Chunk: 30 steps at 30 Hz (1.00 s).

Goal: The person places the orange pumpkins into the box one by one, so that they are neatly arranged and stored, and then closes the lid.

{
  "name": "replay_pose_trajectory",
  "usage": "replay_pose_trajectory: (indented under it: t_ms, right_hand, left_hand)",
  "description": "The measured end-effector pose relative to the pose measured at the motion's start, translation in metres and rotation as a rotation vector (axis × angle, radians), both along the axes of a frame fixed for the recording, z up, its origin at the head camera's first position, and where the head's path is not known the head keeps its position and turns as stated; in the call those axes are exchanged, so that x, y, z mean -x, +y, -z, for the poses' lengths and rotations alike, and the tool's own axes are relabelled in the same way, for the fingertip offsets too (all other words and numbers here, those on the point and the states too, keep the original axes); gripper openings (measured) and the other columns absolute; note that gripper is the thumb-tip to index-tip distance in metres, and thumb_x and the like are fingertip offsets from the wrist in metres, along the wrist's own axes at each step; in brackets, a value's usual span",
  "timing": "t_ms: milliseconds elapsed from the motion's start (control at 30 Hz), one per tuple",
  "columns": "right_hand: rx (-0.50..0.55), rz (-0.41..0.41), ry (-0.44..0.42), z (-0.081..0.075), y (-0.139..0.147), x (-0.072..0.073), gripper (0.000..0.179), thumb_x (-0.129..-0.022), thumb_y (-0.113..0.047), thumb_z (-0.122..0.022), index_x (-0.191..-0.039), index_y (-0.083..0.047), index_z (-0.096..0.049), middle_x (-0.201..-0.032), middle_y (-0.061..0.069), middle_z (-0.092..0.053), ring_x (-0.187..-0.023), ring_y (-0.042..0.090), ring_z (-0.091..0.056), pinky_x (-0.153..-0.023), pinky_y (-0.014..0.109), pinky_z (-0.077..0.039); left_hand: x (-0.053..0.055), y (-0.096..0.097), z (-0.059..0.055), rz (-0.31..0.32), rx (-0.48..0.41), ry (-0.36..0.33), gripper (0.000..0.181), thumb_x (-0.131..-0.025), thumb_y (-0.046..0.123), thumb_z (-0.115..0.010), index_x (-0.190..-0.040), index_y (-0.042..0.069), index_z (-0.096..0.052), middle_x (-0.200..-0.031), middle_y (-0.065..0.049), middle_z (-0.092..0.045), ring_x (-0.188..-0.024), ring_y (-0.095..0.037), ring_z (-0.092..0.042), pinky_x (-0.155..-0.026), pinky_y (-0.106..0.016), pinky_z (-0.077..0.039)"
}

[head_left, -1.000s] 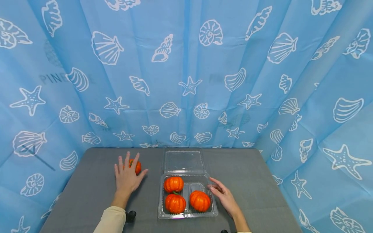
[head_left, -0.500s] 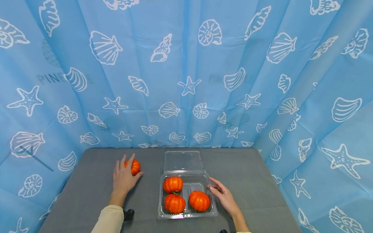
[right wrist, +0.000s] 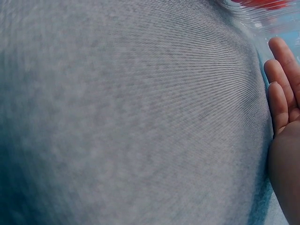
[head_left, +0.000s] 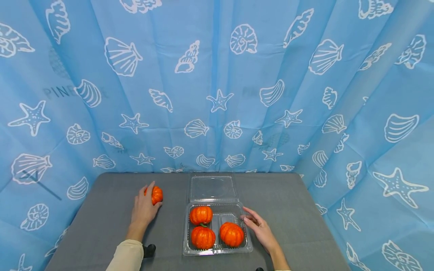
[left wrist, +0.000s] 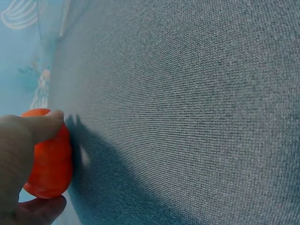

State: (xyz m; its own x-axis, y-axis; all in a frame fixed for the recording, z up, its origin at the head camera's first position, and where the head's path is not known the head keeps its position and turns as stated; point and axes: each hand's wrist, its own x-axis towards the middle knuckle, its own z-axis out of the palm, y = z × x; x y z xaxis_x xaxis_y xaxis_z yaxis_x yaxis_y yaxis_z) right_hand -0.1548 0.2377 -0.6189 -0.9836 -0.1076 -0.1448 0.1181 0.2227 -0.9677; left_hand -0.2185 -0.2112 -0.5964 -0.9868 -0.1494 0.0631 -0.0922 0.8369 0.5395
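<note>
At the left of the table my left hand (head_left: 142,210) grips a small orange pumpkin (head_left: 157,195), with the thumb on one side and fingers round the other. In the left wrist view, thumb and a finger lie against opposite sides of this pumpkin (left wrist: 50,161), close by the cloth. A clear plastic clamshell container (head_left: 217,252) stands open in the middle, holding an upper left pumpkin (head_left: 201,215), a lower left pumpkin (head_left: 203,238) and a right pumpkin (head_left: 232,234). My right hand (head_left: 263,232) has relaxed fingers, their tips right at the container's right rim.
The container's clear lid (head_left: 213,188) lies folded back behind it. Grey cloth covers the table (head_left: 288,210). A blue curtain (head_left: 217,75) with white shells hangs at the back and sides. A black wrist device (head_left: 149,250) sits by the left sleeve.
My left hand has come down from hovering spread over the pumpkin, and its fingers have closed round it. My right hand and the container have stayed in place.
</note>
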Motion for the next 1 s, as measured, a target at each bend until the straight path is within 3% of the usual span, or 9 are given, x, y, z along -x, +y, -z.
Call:
replay_pose_trajectory:
  t_ms: [367,600,867,1000]
  right_hand:
    - [0.003,0.005,0.036,0.003,0.0,0.0,0.046,-0.102,-0.024,-0.062,-0.147,-0.016,-0.054,-0.131,0.017,-0.07,-0.109,-0.002,-0.064,-0.093,0.015,-0.05]
    - [-0.009,0.005,0.031,0.003,0.001,-0.001,0.046,-0.102,-0.025,-0.062,-0.147,-0.017,-0.055,-0.131,0.014,-0.07,-0.11,-0.001,-0.064,-0.093,0.015,-0.05]
    - [-0.008,0.007,0.027,0.003,0.0,0.0,0.046,-0.102,-0.026,-0.063,-0.147,-0.018,-0.055,-0.131,0.014,-0.07,-0.11,0.0,-0.064,-0.093,0.015,-0.05]
    - [0.004,0.016,0.027,0.003,0.0,-0.001,0.046,-0.101,-0.025,-0.063,-0.146,-0.019,-0.056,-0.13,0.013,-0.071,-0.11,0.0,-0.065,-0.093,0.016,-0.05]
  left_hand:
    - [-0.001,0.008,-0.006,-0.066,-0.116,0.031,0.085,-0.086,0.023,-0.08,-0.157,0.017,-0.032,-0.149,-0.025,-0.033,-0.126,-0.051,-0.047,-0.101,-0.068,-0.046]
    - [-0.003,0.013,-0.007,-0.09,-0.139,0.073,0.076,-0.086,0.026,-0.078,-0.15,0.012,-0.038,-0.145,-0.025,-0.034,-0.114,-0.05,-0.057,-0.093,-0.064,-0.053]
    - [-0.005,0.016,-0.01,-0.088,-0.183,0.104,0.075,-0.084,0.027,-0.08,-0.143,0.002,-0.041,-0.137,-0.026,-0.046,-0.119,-0.044,-0.047,-0.094,-0.06,-0.049]
    - [-0.005,0.016,-0.011,-0.092,-0.195,0.095,0.077,-0.084,0.03,-0.08,-0.142,-0.001,-0.039,-0.131,-0.024,-0.052,-0.114,-0.042,-0.05,-0.092,-0.057,-0.05]
